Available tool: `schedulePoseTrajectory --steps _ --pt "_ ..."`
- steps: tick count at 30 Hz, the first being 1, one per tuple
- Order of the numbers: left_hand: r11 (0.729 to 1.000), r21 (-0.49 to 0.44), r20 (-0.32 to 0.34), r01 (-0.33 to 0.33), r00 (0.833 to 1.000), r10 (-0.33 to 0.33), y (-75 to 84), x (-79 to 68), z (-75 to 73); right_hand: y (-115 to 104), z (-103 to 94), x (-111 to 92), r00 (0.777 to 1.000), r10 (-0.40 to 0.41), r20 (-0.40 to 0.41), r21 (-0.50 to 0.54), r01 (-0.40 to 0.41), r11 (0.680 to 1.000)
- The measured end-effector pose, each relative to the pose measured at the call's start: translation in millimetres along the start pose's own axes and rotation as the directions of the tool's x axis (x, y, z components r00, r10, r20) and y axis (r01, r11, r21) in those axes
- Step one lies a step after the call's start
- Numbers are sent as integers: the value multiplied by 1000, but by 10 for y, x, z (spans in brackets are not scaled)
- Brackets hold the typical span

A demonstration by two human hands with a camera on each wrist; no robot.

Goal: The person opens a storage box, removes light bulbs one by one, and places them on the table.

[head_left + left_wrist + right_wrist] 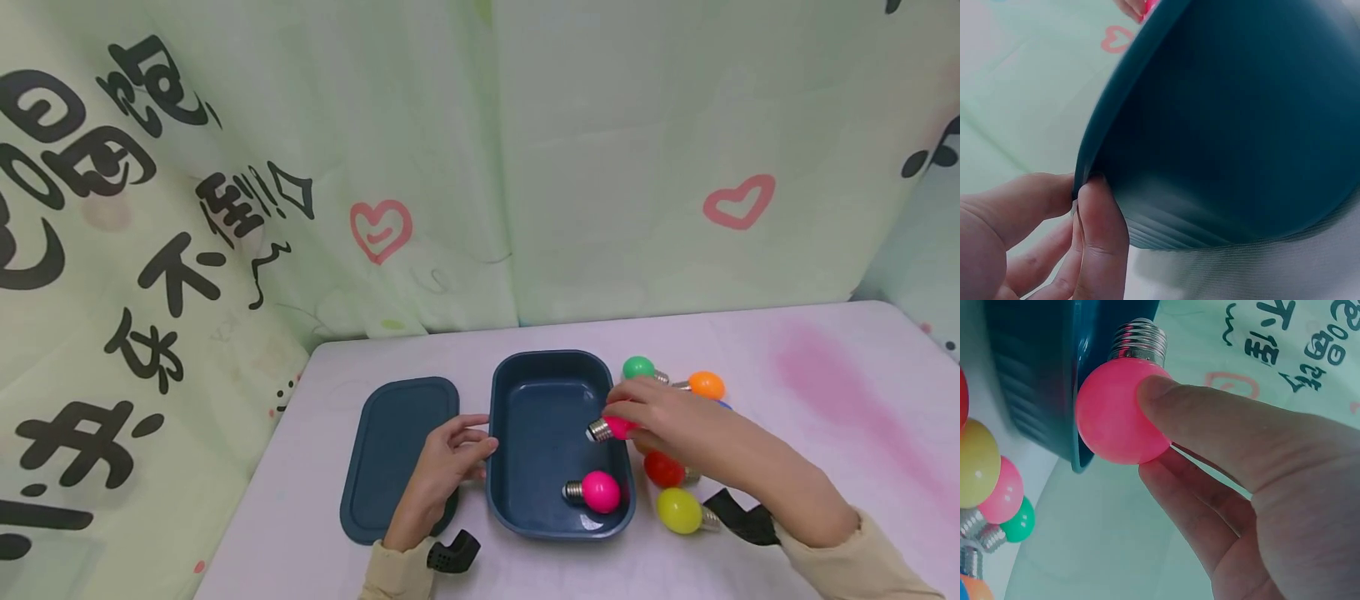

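Observation:
A dark blue rectangular box (512,450) sits on the table, with one pink light bulb (601,492) lying inside near its front right corner. My left hand (450,454) pinches the box's left rim; in the left wrist view the thumb and a finger (1102,234) lie on either side of that edge. Over the right side of the box, my right hand (660,410) holds a second pink bulb (1119,412) by its round globe. Its metal screw base points left over the box in the head view.
Right of the box lie several loose bulbs, among them a green bulb (638,367), an orange bulb (707,385), a red bulb (663,469) and a yellow bulb (679,511). A flat dark blue lid (390,450) lies to the left, partly beneath my left arm.

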State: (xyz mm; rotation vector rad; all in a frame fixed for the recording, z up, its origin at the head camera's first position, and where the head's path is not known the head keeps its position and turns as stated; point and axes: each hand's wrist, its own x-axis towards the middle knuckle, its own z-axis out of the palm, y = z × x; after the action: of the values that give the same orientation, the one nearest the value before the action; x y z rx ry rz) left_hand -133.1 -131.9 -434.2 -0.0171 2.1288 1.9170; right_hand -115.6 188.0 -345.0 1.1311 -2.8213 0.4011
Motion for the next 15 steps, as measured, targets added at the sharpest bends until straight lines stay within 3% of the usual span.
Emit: schedulePoseTrajectory --steps 9,15 --pt "1000 -8 2 6 1000 -6 -1 8 -3 136 -20 -180 997 -35 -70 -42 32 999" --pt "1000 -7 3 4 1000 -4 -11 18 -6 208 -12 -289 997 27 -74 -50 -31 998"
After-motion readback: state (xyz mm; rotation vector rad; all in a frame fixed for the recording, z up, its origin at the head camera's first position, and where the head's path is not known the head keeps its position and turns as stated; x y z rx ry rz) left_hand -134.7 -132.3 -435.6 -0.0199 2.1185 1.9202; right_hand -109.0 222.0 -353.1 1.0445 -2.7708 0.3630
